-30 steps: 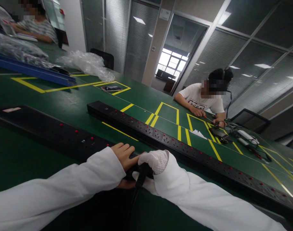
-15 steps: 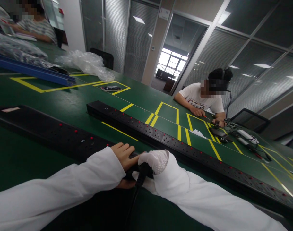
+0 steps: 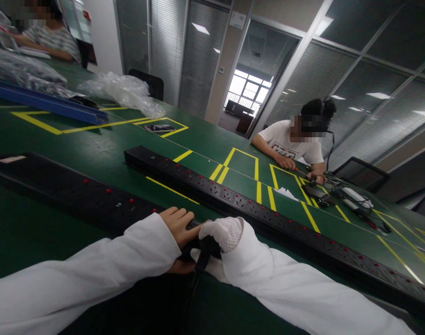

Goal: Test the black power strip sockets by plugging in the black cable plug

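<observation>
My bare left hand (image 3: pixel 179 228) is closed around the near end of a long black power strip (image 3: pixel 69 190), fingers over its top. Its face carries red dots and sockets. My right hand (image 3: pixel 224 235), in a white dotted glove, grips a black power plug (image 3: pixel 205 251) from which a cord (image 3: pixel 193 284) hangs toward me. The plug is against the end of the strip beside my left hand; fingers hide whether its pins are inside a socket. Behind both hands a second long black power strip (image 3: pixel 243 202) lies slanted across the table.
On the green table (image 3: pixel 205 135) are yellow tape marks, a blue metal channel (image 3: pixel 48 102), clear plastic wrap (image 3: pixel 123 90) and a phone (image 3: pixel 159 127). Across it a person (image 3: pixel 292 139) handles tools near tangled cables (image 3: pixel 362 204). Another person (image 3: pixel 51 39) sits far left.
The view has shifted very slightly. Both hands keep the same hold on the power strip and the plug.
</observation>
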`<action>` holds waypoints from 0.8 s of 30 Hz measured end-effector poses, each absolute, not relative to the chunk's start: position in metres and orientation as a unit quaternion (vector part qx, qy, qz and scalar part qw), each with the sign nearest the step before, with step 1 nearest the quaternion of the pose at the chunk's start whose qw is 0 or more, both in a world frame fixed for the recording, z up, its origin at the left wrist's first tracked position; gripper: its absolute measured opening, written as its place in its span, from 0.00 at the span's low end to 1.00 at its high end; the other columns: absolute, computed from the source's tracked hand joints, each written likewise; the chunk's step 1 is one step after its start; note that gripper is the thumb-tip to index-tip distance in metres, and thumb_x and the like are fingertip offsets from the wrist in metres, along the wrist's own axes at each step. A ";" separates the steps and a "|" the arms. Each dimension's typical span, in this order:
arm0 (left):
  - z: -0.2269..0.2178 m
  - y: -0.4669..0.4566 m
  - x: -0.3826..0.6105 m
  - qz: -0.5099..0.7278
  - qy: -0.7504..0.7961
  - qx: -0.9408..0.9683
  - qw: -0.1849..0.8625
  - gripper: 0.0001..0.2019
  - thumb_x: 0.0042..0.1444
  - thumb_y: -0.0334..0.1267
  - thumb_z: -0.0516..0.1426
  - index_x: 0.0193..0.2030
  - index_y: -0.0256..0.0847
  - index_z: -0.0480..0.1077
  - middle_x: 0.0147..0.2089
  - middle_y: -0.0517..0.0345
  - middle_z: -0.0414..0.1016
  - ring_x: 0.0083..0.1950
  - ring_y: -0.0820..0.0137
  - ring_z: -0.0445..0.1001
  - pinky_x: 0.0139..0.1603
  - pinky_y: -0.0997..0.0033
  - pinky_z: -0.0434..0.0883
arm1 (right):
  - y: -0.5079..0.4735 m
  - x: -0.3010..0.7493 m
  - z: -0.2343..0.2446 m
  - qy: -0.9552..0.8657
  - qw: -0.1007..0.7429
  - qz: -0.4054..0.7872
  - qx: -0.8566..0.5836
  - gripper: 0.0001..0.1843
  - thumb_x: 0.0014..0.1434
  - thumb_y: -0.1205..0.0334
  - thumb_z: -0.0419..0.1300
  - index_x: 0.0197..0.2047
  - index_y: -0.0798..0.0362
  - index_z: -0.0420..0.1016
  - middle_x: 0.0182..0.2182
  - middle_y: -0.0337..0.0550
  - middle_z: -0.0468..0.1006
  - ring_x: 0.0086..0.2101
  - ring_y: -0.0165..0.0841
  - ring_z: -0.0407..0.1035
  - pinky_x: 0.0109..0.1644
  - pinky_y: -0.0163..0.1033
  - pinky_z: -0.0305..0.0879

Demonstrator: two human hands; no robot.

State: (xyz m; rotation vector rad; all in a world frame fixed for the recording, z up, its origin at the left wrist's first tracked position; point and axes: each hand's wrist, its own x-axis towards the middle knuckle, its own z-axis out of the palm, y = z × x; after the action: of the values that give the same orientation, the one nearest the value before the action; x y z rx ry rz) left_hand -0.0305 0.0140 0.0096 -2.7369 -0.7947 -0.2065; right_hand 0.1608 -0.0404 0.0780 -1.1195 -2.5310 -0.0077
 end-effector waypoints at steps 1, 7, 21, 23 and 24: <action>0.010 0.014 -0.031 -0.072 -0.274 -0.949 0.140 0.20 0.46 0.54 0.57 0.40 0.42 0.72 0.39 0.49 0.69 0.35 0.59 0.66 0.32 0.62 0.60 | -0.041 0.161 0.078 -0.899 0.183 -0.004 -0.399 0.14 0.57 0.46 0.55 0.38 0.47 0.68 0.25 0.34 0.71 0.25 0.30 0.65 0.28 0.35 0.50; 0.010 0.014 -0.031 -0.080 -0.273 -0.949 0.136 0.22 0.46 0.57 0.56 0.40 0.43 0.71 0.38 0.49 0.69 0.35 0.59 0.66 0.32 0.61 0.60 | -0.041 0.160 0.078 -0.896 0.186 0.008 -0.404 0.15 0.56 0.46 0.56 0.38 0.48 0.69 0.25 0.34 0.71 0.25 0.29 0.66 0.28 0.35 0.50; 0.002 0.017 -0.030 -0.082 -0.274 -0.945 0.159 0.11 0.52 0.45 0.55 0.39 0.44 0.71 0.38 0.50 0.69 0.34 0.60 0.66 0.32 0.62 0.59 | -0.041 0.160 0.080 -0.898 0.178 0.010 -0.402 0.15 0.56 0.46 0.55 0.38 0.49 0.69 0.26 0.36 0.71 0.26 0.30 0.66 0.29 0.35 0.52; 0.002 0.018 -0.030 -0.081 -0.274 -0.943 0.170 0.08 0.53 0.40 0.55 0.39 0.45 0.71 0.37 0.51 0.69 0.34 0.61 0.67 0.31 0.63 0.58 | -0.040 0.160 0.079 -0.897 0.173 0.014 -0.407 0.15 0.56 0.46 0.55 0.38 0.48 0.69 0.26 0.35 0.71 0.26 0.30 0.66 0.29 0.35 0.51; 0.003 0.018 -0.030 -0.079 -0.273 -0.943 0.175 0.07 0.54 0.39 0.54 0.39 0.45 0.71 0.37 0.51 0.69 0.34 0.61 0.67 0.31 0.63 0.58 | -0.040 0.160 0.079 -0.897 0.172 0.013 -0.407 0.16 0.56 0.45 0.55 0.38 0.48 0.69 0.26 0.35 0.71 0.26 0.30 0.66 0.28 0.35 0.50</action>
State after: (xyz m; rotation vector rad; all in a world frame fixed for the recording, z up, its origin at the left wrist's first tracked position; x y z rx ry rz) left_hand -0.0298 0.0177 0.0026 -2.6706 -0.7733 -0.2252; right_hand 0.1598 -0.0401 0.0791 -1.1537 -2.5462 0.0372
